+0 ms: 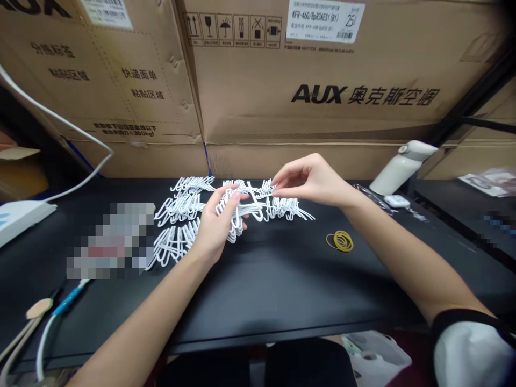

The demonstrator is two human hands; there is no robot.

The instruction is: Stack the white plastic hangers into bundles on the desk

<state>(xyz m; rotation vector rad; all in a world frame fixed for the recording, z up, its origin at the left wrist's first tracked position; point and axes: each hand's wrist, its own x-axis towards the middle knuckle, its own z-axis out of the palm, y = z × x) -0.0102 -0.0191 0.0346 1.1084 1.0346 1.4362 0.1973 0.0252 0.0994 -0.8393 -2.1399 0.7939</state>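
Observation:
My left hand (pixel 220 217) is wrapped round a bundle of thin white hooks (pixel 237 215) above the black table. To its right, my right hand (pixel 300 180) has its thumb and fingertips brought together beside a white hook pile (pixel 267 188) at the back; what they hold, if anything, is too small to name. Rows of white hooks (pixel 177 208) lie left of my left hand, and another pile (pixel 286 208) lies below my right hand. A coil of yellow rubber bands (pixel 342 241) rests on the table under my right forearm.
Large cardboard boxes (pixel 250 80) stand behind the black table (pixel 258 290). A white bottle (pixel 399 169) leans at the back right, near a small white case (pixel 396 201). Cables and a blurred flat object (pixel 110 239) are at left. A plastic bag (pixel 374 355) hangs below the front edge.

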